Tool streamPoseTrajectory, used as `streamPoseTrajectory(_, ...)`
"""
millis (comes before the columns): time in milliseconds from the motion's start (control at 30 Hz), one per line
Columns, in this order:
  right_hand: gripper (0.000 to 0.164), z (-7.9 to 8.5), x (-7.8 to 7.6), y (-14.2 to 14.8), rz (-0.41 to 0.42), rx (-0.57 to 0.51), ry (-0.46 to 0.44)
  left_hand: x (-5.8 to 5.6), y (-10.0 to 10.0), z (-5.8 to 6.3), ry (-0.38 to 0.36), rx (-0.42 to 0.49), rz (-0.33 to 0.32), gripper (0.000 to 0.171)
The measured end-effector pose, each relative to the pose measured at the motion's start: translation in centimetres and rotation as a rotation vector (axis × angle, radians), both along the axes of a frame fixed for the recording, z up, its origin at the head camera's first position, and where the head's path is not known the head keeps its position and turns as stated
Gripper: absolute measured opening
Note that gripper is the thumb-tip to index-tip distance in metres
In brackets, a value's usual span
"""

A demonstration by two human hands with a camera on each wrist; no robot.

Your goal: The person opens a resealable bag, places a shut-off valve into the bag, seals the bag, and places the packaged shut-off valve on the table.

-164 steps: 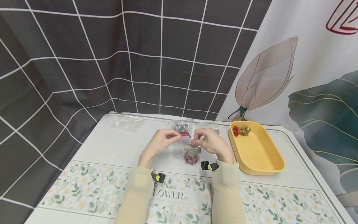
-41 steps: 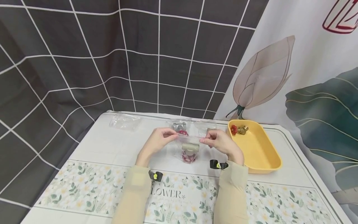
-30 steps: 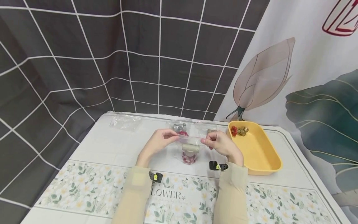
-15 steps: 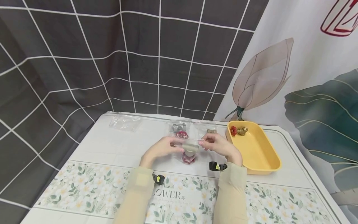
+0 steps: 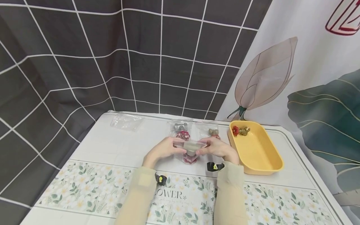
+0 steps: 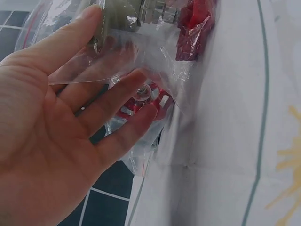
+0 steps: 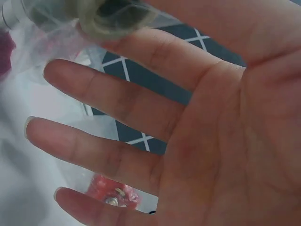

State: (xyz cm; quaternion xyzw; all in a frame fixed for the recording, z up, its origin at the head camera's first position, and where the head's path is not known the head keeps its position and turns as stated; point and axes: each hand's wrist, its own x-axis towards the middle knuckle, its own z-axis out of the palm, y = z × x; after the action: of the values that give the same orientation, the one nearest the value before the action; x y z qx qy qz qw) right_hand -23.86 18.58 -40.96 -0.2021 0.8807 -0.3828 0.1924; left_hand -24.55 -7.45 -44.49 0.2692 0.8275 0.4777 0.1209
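Observation:
A gate valve in a clear zip bag stands near the middle of the table, its red handwheel pointing down. My left hand pinches the left end of the olive-coloured valve body through the bag, between thumb and index finger. At the other end, my right hand pinches the body the same way. The wrist views show the remaining fingers of the left hand and right hand spread loosely. The bag's top edge spreads between both hands; whether its seal is parted I cannot tell.
Behind the hands lie a grey valve and a brass valve, each in a clear bag. A flattened plastic bag is at the back left. At right, a yellow tray contains an unbagged brass valve.
Earlier both hands pinched the bag's top edge, and the right moved rightward along it. Since then first the left, then the right hand has come down onto the valve body.

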Motion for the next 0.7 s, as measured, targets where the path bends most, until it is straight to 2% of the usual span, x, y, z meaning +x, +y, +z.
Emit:
streamPoseTrajectory(200,0.034,0.2,0.0,-0.5,-0.028,0.007,0.035,-0.2,0.1,-0.2,0.009,-0.003,0.012,0.047)
streamPoseTrajectory(400,0.017,1.1,0.0,-1.4,-0.009,0.039,0.098,-0.4,-0.2,0.3,0.034,-0.002,0.029,0.047)
streamPoseTrajectory(533,0.019,1.7,0.3,-2.3,-0.023,0.035,0.102,-0.4,-0.7,0.8,0.042,0.017,0.042,0.047)
streamPoseTrajectory(700,0.031,2.0,0.5,-3.9,-0.055,-0.096,0.121,-0.3,-1.6,1.5,0.039,0.107,0.118,0.047)
